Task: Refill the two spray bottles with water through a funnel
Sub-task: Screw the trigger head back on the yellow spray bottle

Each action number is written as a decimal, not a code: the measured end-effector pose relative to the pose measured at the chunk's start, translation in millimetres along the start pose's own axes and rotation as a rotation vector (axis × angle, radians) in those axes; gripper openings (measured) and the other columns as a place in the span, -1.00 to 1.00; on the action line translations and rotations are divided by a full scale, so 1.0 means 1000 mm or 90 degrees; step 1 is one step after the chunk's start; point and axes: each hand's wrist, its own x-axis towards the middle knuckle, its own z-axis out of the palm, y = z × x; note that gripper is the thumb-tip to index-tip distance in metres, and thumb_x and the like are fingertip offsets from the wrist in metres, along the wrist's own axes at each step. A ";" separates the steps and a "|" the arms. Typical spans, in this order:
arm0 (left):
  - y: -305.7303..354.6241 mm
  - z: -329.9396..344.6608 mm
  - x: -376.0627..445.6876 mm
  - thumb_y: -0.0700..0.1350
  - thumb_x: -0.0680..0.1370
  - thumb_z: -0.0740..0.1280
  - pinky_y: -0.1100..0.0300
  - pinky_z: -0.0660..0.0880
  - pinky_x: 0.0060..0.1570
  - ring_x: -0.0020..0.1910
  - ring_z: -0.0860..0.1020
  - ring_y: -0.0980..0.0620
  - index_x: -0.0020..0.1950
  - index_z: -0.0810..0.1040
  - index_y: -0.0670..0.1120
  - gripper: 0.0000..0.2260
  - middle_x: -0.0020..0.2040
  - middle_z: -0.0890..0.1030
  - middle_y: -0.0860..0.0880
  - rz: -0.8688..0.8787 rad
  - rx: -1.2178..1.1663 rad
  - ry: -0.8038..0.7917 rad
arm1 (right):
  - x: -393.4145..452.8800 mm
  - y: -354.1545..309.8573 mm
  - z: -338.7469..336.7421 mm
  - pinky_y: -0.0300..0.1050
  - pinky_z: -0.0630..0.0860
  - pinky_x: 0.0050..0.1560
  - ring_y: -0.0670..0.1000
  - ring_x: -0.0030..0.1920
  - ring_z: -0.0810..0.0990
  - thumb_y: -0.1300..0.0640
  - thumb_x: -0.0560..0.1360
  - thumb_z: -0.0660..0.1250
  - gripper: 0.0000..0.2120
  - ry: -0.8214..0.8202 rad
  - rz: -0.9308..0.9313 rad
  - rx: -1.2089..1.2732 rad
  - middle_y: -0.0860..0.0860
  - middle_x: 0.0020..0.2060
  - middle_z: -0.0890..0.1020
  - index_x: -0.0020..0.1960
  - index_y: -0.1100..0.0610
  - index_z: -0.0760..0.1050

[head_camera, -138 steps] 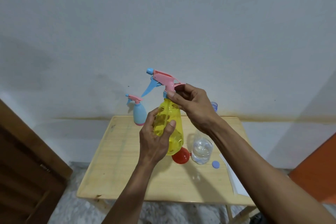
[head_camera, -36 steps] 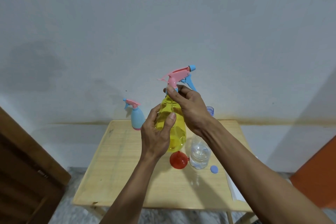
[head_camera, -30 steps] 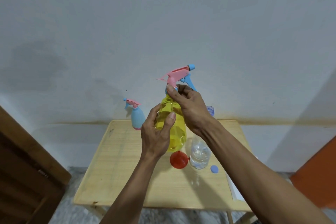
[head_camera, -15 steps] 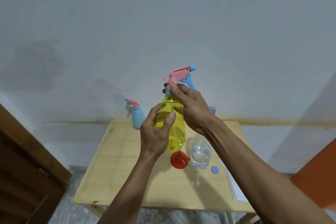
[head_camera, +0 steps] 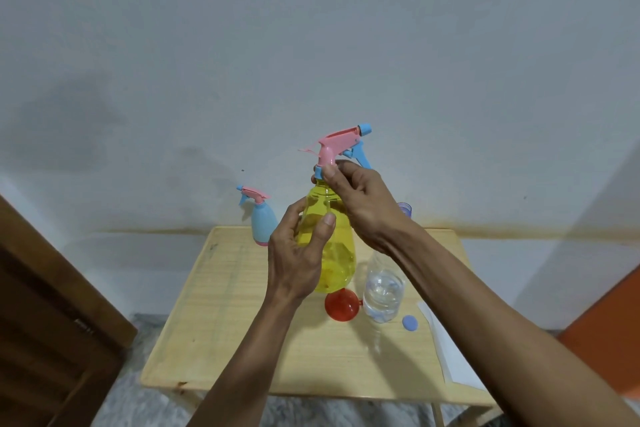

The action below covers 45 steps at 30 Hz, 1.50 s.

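The yellow spray bottle point(head_camera: 334, 246) is held above the table, at centre frame. The left hand point(head_camera: 298, 253) is wrapped around its body; the right hand point(head_camera: 360, 199) pinches the collar below the pink trigger head point(head_camera: 337, 146). The head now points to the upper right, whereas 4.6 s ago it pointed left: the collar has been turned, and the cap is judged to be partly unscrewed. Filling cannot start until it is off. The red funnel point(head_camera: 341, 305), the open water bottle point(head_camera: 382, 291) and its blue cap point(head_camera: 410, 323) lie on the wooden table point(head_camera: 221, 305). The blue spray bottle point(head_camera: 261, 220) stands at the far edge, against a plain pale wall point(head_camera: 311, 28).
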 end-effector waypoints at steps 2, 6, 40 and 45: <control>-0.001 0.000 0.001 0.27 0.47 0.31 0.10 0.60 0.06 0.11 0.62 0.10 0.29 0.55 0.05 -0.52 0.10 0.66 0.10 0.001 0.009 0.004 | 0.000 0.002 0.002 0.29 0.53 0.12 0.05 -0.04 0.54 -0.11 0.60 0.32 -0.67 0.022 0.001 0.010 0.29 0.03 0.64 0.09 0.14 0.64; -0.005 0.002 -0.002 0.35 0.47 0.24 0.17 0.58 0.04 0.11 0.59 0.15 0.30 0.54 0.08 -0.47 0.11 0.64 0.11 -0.011 0.059 0.047 | -0.003 0.004 0.005 -0.05 0.57 0.07 -0.08 -0.09 0.63 0.01 0.58 0.41 -0.76 0.105 0.017 0.043 0.00 -0.11 0.72 0.08 0.17 0.69; -0.021 -0.058 -0.041 0.08 0.64 0.20 -0.06 0.55 0.09 0.21 0.51 0.10 0.33 0.56 0.05 -0.68 0.15 0.58 0.15 0.074 0.160 0.045 | -0.037 0.008 0.082 -0.09 0.51 0.07 -0.03 0.02 0.63 -0.19 0.55 0.34 -0.58 0.329 0.038 -0.082 -0.07 0.20 0.53 0.34 -0.08 0.39; -0.024 -0.099 -0.055 -0.01 0.63 0.29 0.21 0.53 -0.04 0.09 0.58 0.09 0.20 0.62 0.04 -0.80 0.08 0.61 0.17 0.075 0.149 -0.014 | -0.055 0.008 0.109 -0.32 0.53 -0.19 0.09 -0.11 0.71 -0.04 0.63 0.28 -0.80 0.392 0.038 -0.077 -0.08 -0.04 0.60 0.20 0.01 0.46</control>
